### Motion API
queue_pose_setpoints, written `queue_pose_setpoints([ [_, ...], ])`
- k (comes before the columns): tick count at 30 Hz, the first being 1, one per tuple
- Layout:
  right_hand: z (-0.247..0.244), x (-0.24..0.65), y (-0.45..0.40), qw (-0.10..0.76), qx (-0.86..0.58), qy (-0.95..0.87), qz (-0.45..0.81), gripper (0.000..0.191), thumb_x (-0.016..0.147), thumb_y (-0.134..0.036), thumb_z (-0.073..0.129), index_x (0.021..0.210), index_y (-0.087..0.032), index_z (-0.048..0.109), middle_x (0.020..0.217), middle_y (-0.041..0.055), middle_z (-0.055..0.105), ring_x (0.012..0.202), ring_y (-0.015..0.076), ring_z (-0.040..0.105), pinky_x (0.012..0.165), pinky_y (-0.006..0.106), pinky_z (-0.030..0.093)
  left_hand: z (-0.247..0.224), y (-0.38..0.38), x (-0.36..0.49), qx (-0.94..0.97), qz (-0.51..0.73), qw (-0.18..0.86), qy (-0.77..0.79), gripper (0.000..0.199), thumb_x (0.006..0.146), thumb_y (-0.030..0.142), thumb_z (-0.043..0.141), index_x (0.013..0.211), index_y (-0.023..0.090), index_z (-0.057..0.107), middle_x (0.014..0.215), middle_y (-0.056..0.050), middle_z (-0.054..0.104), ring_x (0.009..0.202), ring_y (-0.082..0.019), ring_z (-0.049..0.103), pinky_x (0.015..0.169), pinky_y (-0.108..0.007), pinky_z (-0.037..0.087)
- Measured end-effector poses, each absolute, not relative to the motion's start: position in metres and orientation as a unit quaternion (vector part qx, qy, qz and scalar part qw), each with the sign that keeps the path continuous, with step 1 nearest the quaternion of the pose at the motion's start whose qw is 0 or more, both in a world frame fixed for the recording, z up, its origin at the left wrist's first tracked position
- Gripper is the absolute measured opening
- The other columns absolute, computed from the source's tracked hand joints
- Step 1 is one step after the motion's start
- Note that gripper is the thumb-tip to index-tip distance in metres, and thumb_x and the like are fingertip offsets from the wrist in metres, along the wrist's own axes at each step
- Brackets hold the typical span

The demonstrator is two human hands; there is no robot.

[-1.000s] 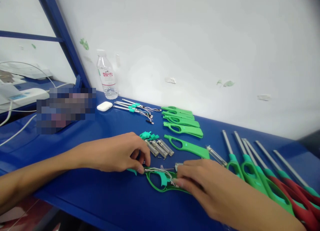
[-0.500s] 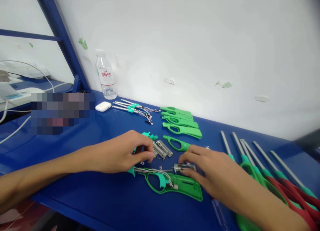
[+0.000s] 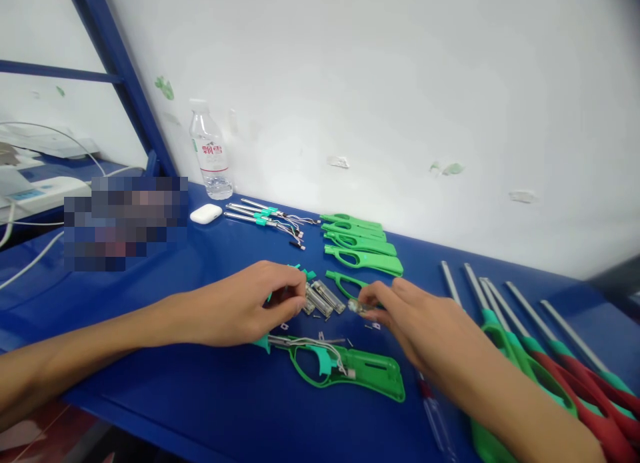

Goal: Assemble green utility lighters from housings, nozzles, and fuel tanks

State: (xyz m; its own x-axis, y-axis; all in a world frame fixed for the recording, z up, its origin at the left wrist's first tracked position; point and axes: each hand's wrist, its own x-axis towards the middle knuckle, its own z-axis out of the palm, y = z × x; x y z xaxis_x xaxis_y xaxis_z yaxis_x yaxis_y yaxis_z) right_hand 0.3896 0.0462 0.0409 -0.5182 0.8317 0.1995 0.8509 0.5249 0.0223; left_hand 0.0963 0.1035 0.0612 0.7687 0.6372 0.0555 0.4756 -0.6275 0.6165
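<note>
My right hand [image 3: 400, 309] pinches a clear lighter fuel tank [image 3: 355, 306] between thumb and fingers, raised above the table. Below it lies an open green lighter handle half [image 3: 380, 376], hollow side up. A teal trigger [image 3: 326, 361], white wires [image 3: 320, 344] and a thin metal tube sit in its front part; its rear part holds no tank. My left hand [image 3: 273, 303] is curled with fingertips close to the thumb, just above the teal nozzle end of this assembly. What its fingers hold, if anything, is hidden. Several clear fuel tanks [image 3: 327, 296] lie beside it.
Behind are green handle halves [image 3: 365, 259] and metal rods with wires [image 3: 255, 215]. Finished-looking long lighters [image 3: 530, 329] in green and red lie right, near a screwdriver [image 3: 436, 419]. A water bottle [image 3: 213, 156] and white case [image 3: 206, 214] stand by the wall.
My right hand has lifted the fuel tank away from the open handle half, moving it up and back, and tilted it. My left hand stays nearly in place.
</note>
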Motion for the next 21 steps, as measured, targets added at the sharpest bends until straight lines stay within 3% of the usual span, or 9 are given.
queue_pose_setpoints([
  [6,0.04,0.389,0.045,0.105,-0.462,-0.877,-0.076,0.023,0.101,-0.009,0.069,0.115,-0.026,0.061,0.086,-0.0012,0.071,0.062,0.022,0.067,0.052,0.031,0.027,0.062,0.102,0.095,0.905,0.109,0.265,0.315,0.034,0.113,0.036,0.035,0.086,0.023,0.051,0.073,0.002,0.055,0.064,-0.016,0.048,0.062,-0.031,0.032],
  [11,0.042,0.388,0.044,0.122,-0.447,-0.882,-0.083,0.022,0.102,-0.013,0.072,0.113,-0.026,0.059,0.082,-0.0035,0.07,0.06,0.0213,0.067,0.05,0.032,0.028,0.059,0.106,0.095,0.906,0.087,0.255,0.327,0.049,0.113,0.039,0.044,0.067,0.022,0.043,0.054,0.006,0.036,0.051,-0.013,0.033,0.058,-0.034,0.025],
  [13,0.043,0.387,0.044,0.127,-0.439,-0.885,-0.088,0.024,0.1,-0.012,0.074,0.112,-0.026,0.059,0.082,-0.0038,0.07,0.06,0.0215,0.066,0.049,0.032,0.028,0.061,0.108,0.093,0.902,0.087,0.259,0.333,0.048,0.11,0.04,0.051,0.066,0.021,0.053,0.057,0.005,0.046,0.052,-0.013,0.04,0.06,-0.032,0.028],
  [16,0.042,0.387,0.044,0.133,-0.429,-0.888,-0.095,0.023,0.1,-0.012,0.074,0.112,-0.026,0.059,0.081,-0.0035,0.069,0.06,0.0225,0.066,0.049,0.033,0.029,0.068,0.11,0.091,0.892,0.098,0.272,0.347,0.031,0.106,0.037,0.059,0.086,0.021,0.075,0.074,-0.001,0.069,0.066,-0.016,0.057,0.064,-0.029,0.034],
  [21,0.041,0.387,0.045,0.15,-0.422,-0.887,-0.113,0.005,0.111,-0.022,0.058,0.113,-0.026,0.059,0.081,-0.0017,0.069,0.059,0.0242,0.064,0.048,0.035,0.032,0.071,0.112,0.093,0.856,0.127,0.358,0.35,0.037,0.105,0.044,0.064,0.081,0.019,0.076,0.069,0.001,0.068,0.06,-0.012,0.054,0.055,-0.023,0.036],
])
